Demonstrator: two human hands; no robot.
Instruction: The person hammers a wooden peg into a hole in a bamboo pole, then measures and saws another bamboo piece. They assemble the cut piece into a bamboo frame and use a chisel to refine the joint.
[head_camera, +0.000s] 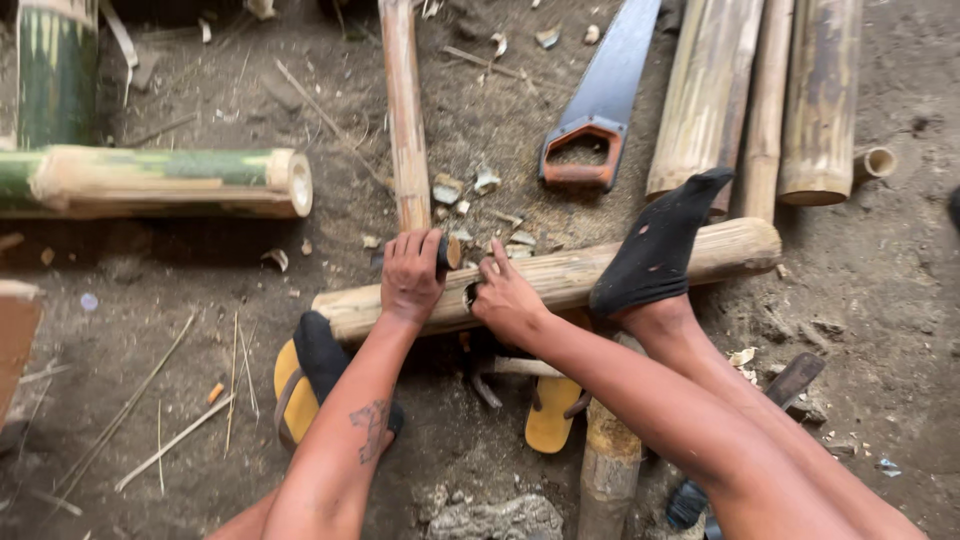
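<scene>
A pale bamboo pole lies across the dirt floor in front of me. My left hand rests on it and is closed around a short dark-handled tool; what kind of tool is hidden by the fingers. Just to the right, my right hand presses on the pole with its fingers spread beside a dark notch. My right foot in a black sock lies on the pole. The left foot, also in a black sock, sits on a yellow sandal.
A handsaw with an orange handle lies beyond the pole. A thin bamboo stick runs away from my left hand. Green bamboo is at the left and several dry culms at the upper right. A second yellow sandal, a short pole and chips lie near me.
</scene>
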